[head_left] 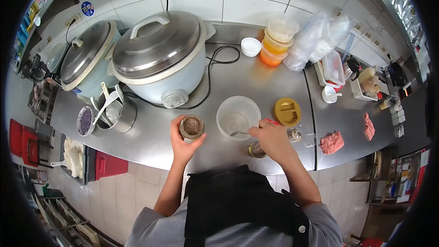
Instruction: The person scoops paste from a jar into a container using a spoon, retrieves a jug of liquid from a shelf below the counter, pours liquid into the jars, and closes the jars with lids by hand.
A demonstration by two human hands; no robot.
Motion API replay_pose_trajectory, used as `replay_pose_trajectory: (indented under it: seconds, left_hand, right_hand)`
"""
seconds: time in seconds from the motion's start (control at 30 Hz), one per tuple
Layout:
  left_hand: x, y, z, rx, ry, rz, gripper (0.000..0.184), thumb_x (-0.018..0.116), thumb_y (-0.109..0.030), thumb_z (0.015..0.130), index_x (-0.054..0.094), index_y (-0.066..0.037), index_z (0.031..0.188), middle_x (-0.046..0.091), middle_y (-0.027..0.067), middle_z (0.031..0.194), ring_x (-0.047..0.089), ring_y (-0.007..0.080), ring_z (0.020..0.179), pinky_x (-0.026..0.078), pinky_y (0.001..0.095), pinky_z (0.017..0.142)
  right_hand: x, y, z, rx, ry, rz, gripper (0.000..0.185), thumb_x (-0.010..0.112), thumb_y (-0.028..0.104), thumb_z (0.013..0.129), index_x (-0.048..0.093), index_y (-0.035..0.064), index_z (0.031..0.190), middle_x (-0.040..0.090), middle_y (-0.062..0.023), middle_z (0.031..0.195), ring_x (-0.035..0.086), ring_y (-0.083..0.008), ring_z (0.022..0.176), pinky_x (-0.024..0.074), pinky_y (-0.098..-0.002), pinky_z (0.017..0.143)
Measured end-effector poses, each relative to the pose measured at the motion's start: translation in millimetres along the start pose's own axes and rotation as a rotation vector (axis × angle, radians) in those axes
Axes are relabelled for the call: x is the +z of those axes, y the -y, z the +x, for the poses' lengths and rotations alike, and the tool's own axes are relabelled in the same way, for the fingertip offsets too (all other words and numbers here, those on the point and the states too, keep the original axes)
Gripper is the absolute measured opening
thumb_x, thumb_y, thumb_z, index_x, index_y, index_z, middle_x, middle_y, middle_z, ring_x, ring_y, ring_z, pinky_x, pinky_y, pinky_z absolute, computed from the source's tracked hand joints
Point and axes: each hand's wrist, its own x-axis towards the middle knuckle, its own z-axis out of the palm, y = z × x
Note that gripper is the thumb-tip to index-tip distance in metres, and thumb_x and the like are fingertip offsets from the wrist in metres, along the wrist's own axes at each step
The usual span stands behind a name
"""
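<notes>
My left hand (184, 141) is wrapped round an open jar (191, 127) with brown contents, held upright above the steel counter. Between the fingers of my right hand (270, 138) is a small metal spoon (238, 133), its tip over the near rim of a translucent plastic tub (234, 108). Only a little shows on the bottom of that tub. A second glass jar (257, 149) stands partly hidden under my right wrist. Past the right hand are a mustard-yellow round lid (287, 112) and a small glass container (295, 134). Something red peeks out behind my fingers.
Two big rice cookers (157, 59) fill the back left, a black cord trailing on the counter. A steel pot (116, 112) with utensils stands before them. Stacked tubs (276, 41), a white bowl (251, 46) and plastic bags (311, 41) are behind. Pink cloths (331, 143) lie right.
</notes>
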Motion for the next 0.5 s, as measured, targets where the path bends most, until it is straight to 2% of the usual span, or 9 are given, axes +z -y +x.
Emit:
replay_pose_trajectory:
  seconds: [0.1,0.17,0.2,0.27,0.3,0.33,0.4,0.47,0.5]
  left_hand:
    - [-2,-13,5,-0.041,-0.049,-0.160,0.077,0.090,-0.011,0.066,0.047,-0.002,0.129,0.056,0.0136,0.128,0.059,0.0231,0.115,0.049,0.0362,0.099]
    - [-8,-15,9,-0.035,0.031,-0.032,0.083,0.088,-0.006,0.069,0.040,-0.003,0.137,0.055,0.0135,0.131,0.059,0.0220,0.117,0.051,0.0361,0.099]
    - [-7,-17,11,-0.041,0.033,-0.033,0.083,0.088,-0.006,0.069,0.040,-0.003,0.137,0.055,0.0135,0.131,0.059,0.0220,0.117,0.051,0.0361,0.099]
    - [-6,-22,16,0.046,0.022,0.081,0.082,0.088,-0.007,0.068,0.044,-0.002,0.137,0.057,0.0133,0.131,0.061,0.0215,0.116,0.050,0.0350,0.100]
    - [-5,-28,20,0.044,0.027,0.084,0.082,0.088,-0.007,0.068,0.044,-0.002,0.137,0.057,0.0133,0.131,0.061,0.0215,0.116,0.050,0.0350,0.100]
    - [-3,-34,24,0.061,0.047,0.128,0.081,0.089,-0.007,0.068,0.046,-0.002,0.137,0.058,0.0129,0.131,0.061,0.0212,0.116,0.049,0.0347,0.100]
    - [2,-39,32,0.087,0.072,0.179,0.080,0.089,-0.008,0.067,0.048,-0.001,0.137,0.059,0.0125,0.130,0.061,0.0209,0.116,0.048,0.0344,0.101]
    - [5,-41,39,0.120,0.118,0.167,0.080,0.089,-0.008,0.067,0.050,-0.001,0.137,0.061,0.0118,0.130,0.062,0.0204,0.117,0.048,0.0342,0.102]
    - [7,-40,42,0.137,0.136,0.175,0.081,0.089,-0.008,0.067,0.050,-0.001,0.137,0.061,0.0121,0.131,0.061,0.0206,0.119,0.048,0.0342,0.101]
  right_hand:
    - [-5,3,-12,0.023,0.020,0.155,0.021,0.067,0.015,0.083,0.073,0.0125,0.102,0.065,-0.0113,0.092,0.067,-0.0324,0.085,0.0534,-0.0423,0.075]
    - [-7,-3,-17,0.095,-0.151,0.324,0.018,0.068,0.003,0.086,0.071,0.0061,0.104,0.067,-0.0139,0.094,0.069,-0.0265,0.080,0.0532,-0.0385,0.068]
    - [-12,-5,-20,0.097,-0.146,0.325,0.018,0.068,0.003,0.086,0.071,0.0061,0.104,0.067,-0.0139,0.094,0.069,-0.0265,0.080,0.0532,-0.0385,0.068]
    - [-23,-11,-25,0.398,-0.138,0.896,0.014,0.067,0.006,0.093,0.071,0.0015,0.105,0.071,-0.0118,0.092,0.071,-0.0185,0.074,0.0540,-0.0304,0.066]
    - [-21,-16,-27,0.452,-0.176,1.039,0.016,0.065,0.006,0.095,0.071,-0.0032,0.108,0.074,-0.0099,0.092,0.070,-0.0130,0.073,0.0547,-0.0252,0.067]
    - [-22,-17,-30,0.455,-0.178,1.043,0.016,0.065,0.006,0.095,0.071,-0.0032,0.108,0.074,-0.0099,0.092,0.070,-0.0130,0.073,0.0547,-0.0252,0.067]
    - [-28,-14,-33,0.543,-0.374,1.241,0.020,0.064,0.008,0.097,0.071,-0.0060,0.109,0.075,-0.0113,0.093,0.071,-0.0145,0.075,0.0564,-0.0260,0.069]
    - [-20,-16,-37,0.578,-0.474,1.279,0.023,0.064,0.010,0.098,0.070,-0.0071,0.112,0.075,-0.0129,0.094,0.071,-0.0149,0.077,0.0565,-0.0268,0.073]
    - [-13,-18,-37,0.567,-0.619,1.269,0.024,0.063,0.010,0.099,0.070,-0.0070,0.113,0.075,-0.0132,0.094,0.071,-0.0148,0.079,0.0562,-0.0269,0.076]
